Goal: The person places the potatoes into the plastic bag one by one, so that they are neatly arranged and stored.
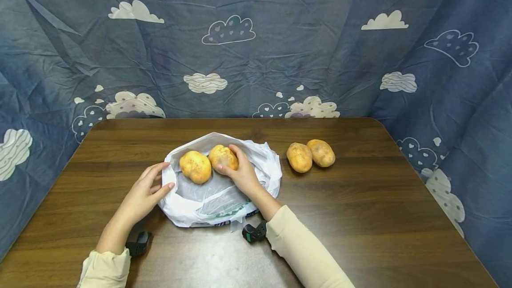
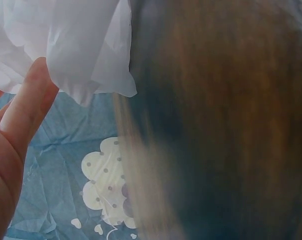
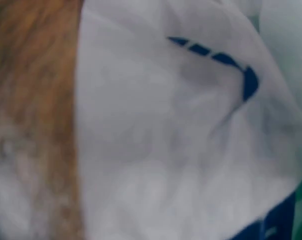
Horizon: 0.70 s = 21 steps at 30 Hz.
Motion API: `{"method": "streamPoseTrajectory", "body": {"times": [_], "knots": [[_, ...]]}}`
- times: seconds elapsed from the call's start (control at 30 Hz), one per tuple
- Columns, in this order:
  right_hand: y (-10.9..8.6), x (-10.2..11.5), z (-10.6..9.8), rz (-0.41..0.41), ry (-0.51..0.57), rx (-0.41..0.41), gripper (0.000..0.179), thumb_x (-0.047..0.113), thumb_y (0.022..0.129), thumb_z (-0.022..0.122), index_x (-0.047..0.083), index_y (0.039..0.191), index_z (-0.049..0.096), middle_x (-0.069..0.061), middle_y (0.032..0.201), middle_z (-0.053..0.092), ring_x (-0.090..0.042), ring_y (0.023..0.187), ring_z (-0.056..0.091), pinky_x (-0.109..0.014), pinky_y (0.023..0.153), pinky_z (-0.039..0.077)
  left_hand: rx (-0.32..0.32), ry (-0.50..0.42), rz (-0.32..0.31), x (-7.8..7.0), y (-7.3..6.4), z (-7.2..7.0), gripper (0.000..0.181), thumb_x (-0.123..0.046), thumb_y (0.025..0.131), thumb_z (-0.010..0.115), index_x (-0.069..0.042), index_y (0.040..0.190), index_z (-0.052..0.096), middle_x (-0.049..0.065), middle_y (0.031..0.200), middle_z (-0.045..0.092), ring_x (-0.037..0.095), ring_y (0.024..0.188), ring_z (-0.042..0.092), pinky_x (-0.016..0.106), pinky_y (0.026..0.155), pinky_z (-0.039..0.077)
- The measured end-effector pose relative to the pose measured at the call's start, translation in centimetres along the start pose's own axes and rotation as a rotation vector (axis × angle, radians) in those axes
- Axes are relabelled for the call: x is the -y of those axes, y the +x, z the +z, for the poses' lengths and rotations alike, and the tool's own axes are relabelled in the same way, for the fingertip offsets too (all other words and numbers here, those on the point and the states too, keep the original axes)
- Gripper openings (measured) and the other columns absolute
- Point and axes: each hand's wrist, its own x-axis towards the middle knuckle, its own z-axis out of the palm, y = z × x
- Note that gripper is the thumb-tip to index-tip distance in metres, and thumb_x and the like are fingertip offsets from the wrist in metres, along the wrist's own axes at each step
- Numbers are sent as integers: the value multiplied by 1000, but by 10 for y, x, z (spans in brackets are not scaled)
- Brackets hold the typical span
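A white plastic bag (image 1: pixel 224 201) lies with its mouth spread wide on the table. Inside it, a potato (image 1: pixel 195 166) rests toward the left. Just right of that one, my right hand (image 1: pixel 242 170) grips a second potato (image 1: pixel 222 157), thumb on the near side and fingers on the far side. My left hand (image 1: pixel 146 194) holds the bag's left rim between thumb and fingers. In the left wrist view a finger (image 2: pixel 28 105) touches the bag's white plastic (image 2: pixel 91 45). The right wrist view shows only printed bag plastic (image 3: pixel 141 125) and table; the hand is hidden there.
Two more potatoes, one nearer (image 1: pixel 299 158) and one farther right (image 1: pixel 321 153), lie touching on the brown wooden table (image 1: pixel 360 217), right of the bag. A blue cloud-patterned curtain (image 1: pixel 240 61) hangs behind the table. Black wrist devices (image 1: pixel 254 232) sit by both wrists.
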Motion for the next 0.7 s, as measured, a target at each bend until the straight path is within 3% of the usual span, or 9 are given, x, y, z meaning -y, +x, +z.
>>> {"method": "streamPoseTrajectory", "body": {"times": [0.33,0.47,0.7], "knots": [[-4,9,-12,-88,64,-9,62,19,80,68,6,133,39,-8,133,42,-25,120,38,-36,102,32,-2,-10,-11,-1,2,0,50,-5,84,62,2,129,40,22,126,39,42,102,49,44,80,49],[-8,14,-18,-170,38,-17,62,20,81,68,5,133,39,-8,134,40,-26,120,38,-36,101,33,-2,-12,-9,-1,2,0,49,-4,84,62,3,128,41,22,125,39,42,102,49,44,80,49],[-17,22,-30,-304,-50,-39,63,19,80,69,5,134,38,-7,140,34,-16,127,30,-35,106,27,0,-13,-13,0,1,1,49,-3,84,61,3,128,40,23,125,39,43,102,49,44,80,49]]}}
